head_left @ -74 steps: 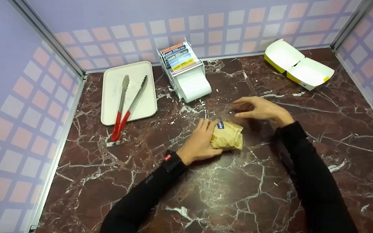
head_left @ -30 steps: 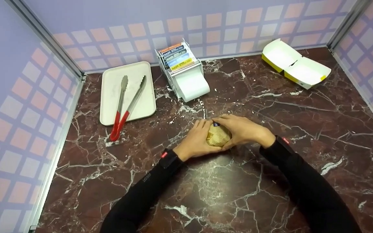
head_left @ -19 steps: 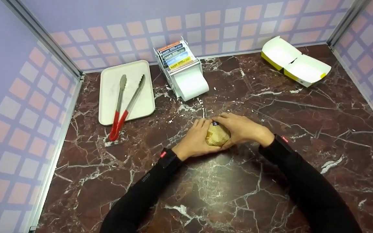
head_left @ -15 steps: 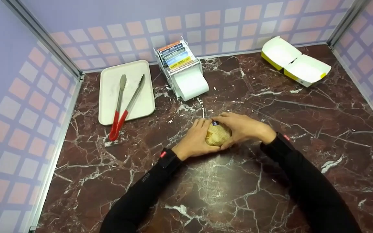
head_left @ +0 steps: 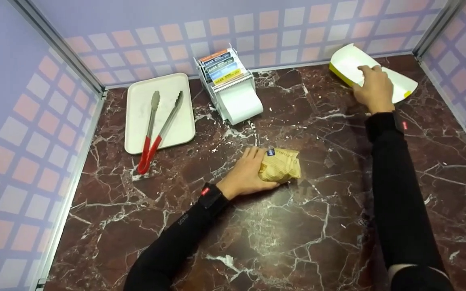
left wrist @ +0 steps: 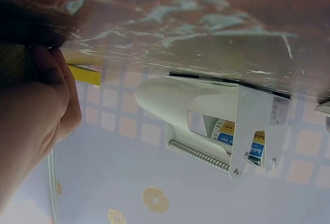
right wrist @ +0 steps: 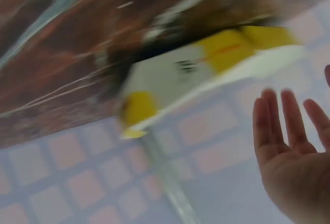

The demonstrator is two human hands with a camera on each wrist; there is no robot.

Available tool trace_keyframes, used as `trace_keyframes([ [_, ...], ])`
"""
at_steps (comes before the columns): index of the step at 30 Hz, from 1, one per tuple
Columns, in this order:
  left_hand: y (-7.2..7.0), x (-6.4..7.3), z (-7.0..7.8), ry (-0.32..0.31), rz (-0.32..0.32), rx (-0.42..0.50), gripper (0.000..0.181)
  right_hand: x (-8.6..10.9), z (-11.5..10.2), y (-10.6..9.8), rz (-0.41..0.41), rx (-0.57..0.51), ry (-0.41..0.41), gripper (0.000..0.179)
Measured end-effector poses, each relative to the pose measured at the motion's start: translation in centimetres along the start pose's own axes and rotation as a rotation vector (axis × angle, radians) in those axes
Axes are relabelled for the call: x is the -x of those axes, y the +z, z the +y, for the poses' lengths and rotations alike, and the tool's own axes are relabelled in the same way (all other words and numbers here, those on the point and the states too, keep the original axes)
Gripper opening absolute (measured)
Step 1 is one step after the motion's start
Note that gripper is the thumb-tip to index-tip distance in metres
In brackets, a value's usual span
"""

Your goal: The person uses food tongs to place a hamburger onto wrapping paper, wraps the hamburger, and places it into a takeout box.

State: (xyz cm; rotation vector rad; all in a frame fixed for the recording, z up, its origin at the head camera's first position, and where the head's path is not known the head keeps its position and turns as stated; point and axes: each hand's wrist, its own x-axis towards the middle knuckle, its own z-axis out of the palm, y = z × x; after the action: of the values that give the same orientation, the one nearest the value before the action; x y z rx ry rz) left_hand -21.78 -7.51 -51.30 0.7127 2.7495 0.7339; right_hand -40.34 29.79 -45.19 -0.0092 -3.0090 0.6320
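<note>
In the head view, my left hand grips the left side of a paper-wrapped burger resting on the table. The tan wrapper has a folded flap on its right side and a small dark blue sticker. At the back right, my right hand is over a white and yellow clamshell box, which stands with its lid up. The right wrist view shows that hand with fingers extended and apart from the box. In the left wrist view my left hand hides most of the burger.
A sticker label dispenser holding several coloured rolls stands at the back middle. Left of it lies a white tray with red-handled tongs across it. Tiled walls bound the marble table at the back and sides.
My right hand has left the wrapped burger and moved far to the right and back, over the clamshell box. My left hand keeps its hold, and the folded flap shows again.
</note>
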Motion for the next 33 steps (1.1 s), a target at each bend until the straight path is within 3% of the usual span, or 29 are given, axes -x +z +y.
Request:
trace_keyframes([
  [3,0.1,0.0,0.0,0.006,0.002,0.001,0.103,-1.1,1.3,0.4,-0.070,0.095,0.014,0.067],
  [9,0.2,0.1,0.1,0.014,0.001,0.029,0.103,-1.2,1.3,1.7,-0.235,0.189,-0.004,0.071],
  [13,0.3,0.1,0.0,0.019,0.008,0.020,0.102,-1.2,1.4,2.8,-0.189,0.119,-0.083,0.053],
  [16,0.2,0.2,0.0,0.022,0.017,0.013,0.101,-1.0,1.3,3.6,-0.089,0.051,-0.134,0.065],
  [19,0.1,0.2,-0.1,0.024,0.023,0.010,0.100,-0.7,0.8,4.3,-0.040,0.008,-0.164,0.060],
  [22,0.1,0.2,-0.1,0.029,0.023,0.012,0.099,0.0,0.0,5.2,-0.054,-0.016,-0.225,0.037],
  [26,0.1,0.1,-0.2,0.062,0.027,0.011,0.095,1.0,-1.3,6.3,-0.094,-0.027,-0.376,0.011],
  [29,-0.2,0.1,0.0,0.098,0.036,0.004,0.093,2.0,-2.2,6.9,-0.139,-0.033,-0.467,0.014],
  [33,-0.9,0.3,0.6,0.137,0.073,0.032,0.091,3.9,-3.6,7.3,-0.224,-0.051,-0.519,0.023],
])
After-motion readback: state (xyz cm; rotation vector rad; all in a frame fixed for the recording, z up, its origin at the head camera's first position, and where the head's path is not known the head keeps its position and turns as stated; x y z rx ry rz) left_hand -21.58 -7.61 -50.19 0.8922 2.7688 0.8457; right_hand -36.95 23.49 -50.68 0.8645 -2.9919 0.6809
